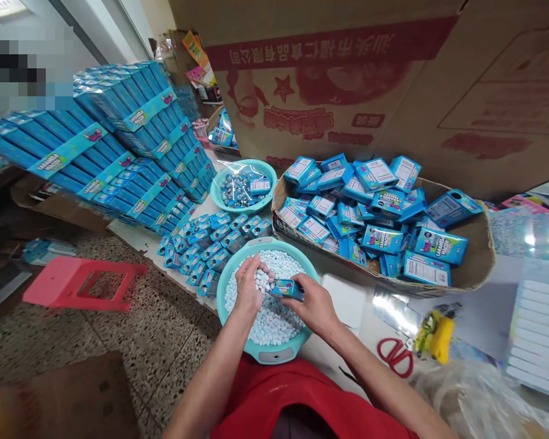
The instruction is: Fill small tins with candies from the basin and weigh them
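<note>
A teal basin point(238, 329) full of small white candies point(274, 323) sits in front of me on the table edge. My left hand point(249, 285) is cupped and closed around a handful of the candies above the basin. My right hand point(313, 305) grips a small blue candy box point(286, 289), its open end turned toward the left hand. The two hands nearly touch at the box's mouth.
Filled small blue boxes point(210, 247) lie in rows left of the basin. A smaller teal bowl point(242, 186) sits behind. A cardboard tray point(476, 262) holds several blue boxes. Stacked blue cartons point(119, 140) stand left. Red scissors point(396, 355) lie right, a pink stool point(80, 281) on the floor.
</note>
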Available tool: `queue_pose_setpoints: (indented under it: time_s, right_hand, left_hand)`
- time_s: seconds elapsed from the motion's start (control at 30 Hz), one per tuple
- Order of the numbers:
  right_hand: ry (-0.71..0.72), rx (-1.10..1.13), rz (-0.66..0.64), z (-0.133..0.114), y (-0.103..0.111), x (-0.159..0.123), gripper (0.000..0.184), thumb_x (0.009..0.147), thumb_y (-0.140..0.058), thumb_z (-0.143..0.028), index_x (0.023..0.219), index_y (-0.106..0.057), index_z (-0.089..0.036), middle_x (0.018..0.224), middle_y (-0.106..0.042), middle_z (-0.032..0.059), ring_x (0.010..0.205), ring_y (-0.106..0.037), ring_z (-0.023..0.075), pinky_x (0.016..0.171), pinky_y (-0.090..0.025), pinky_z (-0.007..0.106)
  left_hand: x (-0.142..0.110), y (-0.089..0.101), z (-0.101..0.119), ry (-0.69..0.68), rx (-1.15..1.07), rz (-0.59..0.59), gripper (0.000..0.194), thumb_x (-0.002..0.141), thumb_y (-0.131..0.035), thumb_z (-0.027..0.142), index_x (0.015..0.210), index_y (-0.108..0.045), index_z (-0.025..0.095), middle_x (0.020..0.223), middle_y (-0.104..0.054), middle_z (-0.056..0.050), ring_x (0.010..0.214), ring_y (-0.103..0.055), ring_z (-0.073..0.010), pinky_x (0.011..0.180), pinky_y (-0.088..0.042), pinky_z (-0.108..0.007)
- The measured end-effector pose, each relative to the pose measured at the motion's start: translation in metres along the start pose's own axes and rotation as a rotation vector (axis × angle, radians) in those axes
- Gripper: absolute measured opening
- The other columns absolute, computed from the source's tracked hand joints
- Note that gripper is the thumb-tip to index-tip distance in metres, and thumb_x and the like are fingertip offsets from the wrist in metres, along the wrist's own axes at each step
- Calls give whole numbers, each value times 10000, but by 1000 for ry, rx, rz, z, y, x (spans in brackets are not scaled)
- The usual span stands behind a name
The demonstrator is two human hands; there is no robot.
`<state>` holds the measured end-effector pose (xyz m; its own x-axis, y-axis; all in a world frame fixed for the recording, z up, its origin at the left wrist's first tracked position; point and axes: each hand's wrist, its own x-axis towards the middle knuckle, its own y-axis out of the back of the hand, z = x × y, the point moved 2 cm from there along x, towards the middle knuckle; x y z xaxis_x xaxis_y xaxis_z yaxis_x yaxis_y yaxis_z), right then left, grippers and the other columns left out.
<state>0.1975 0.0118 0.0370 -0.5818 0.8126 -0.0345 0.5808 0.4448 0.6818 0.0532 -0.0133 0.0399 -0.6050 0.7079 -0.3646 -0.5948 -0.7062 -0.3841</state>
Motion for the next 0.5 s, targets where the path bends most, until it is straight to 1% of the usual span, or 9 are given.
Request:
queue_pose_setpoints:
  time_s: [0.1,0.2,0.27,0.4,0.5]
  right_hand:
    - [4,-37,0,-2,0,2,259,686,-676,-245,898,-529,-218,873,-632,31,810,-564,218,662,-376,282]
    - [25,-88,-46,-4,-1,3,245,677,-681,-228,872,-534,-216,847,-631,31,798,-561,223,642,-362,281]
    - [17,-82,-56,-4,0,4,240,682,-675,-227,878,-536,-215,844,-631,30,792,-559,222,639,-362,280]
    - [-29,-32,-2,-2,0,3,249,695,-658,-232,910,-534,-210,872,-628,37,812,-561,225,664,-381,291]
    - [17,-28,20,-7,-2,3,236,701,-634,-201,914,-533,-205,897,-626,49,860,-557,239,705,-390,308]
  left_hand:
    - [2,-2,-1,1,11,7,329,648,-681,420,612,-472,168,539,-490,48,475,-526,-98,456,-384,-218]
    - [5,-4,-4,8,25,39,342,647,-675,440,618,-466,170,535,-484,51,473,-526,-100,451,-376,-217]
    - [5,-5,-5,14,24,51,344,660,-661,453,621,-470,170,533,-484,49,473,-528,-103,448,-371,-218]
    - [1,-4,-6,-23,54,39,350,693,-632,466,597,-483,164,534,-496,36,488,-530,-102,470,-382,-218]
    - [-1,-3,-2,-93,56,100,342,687,-647,445,581,-491,160,551,-509,32,500,-527,-96,473,-385,-213]
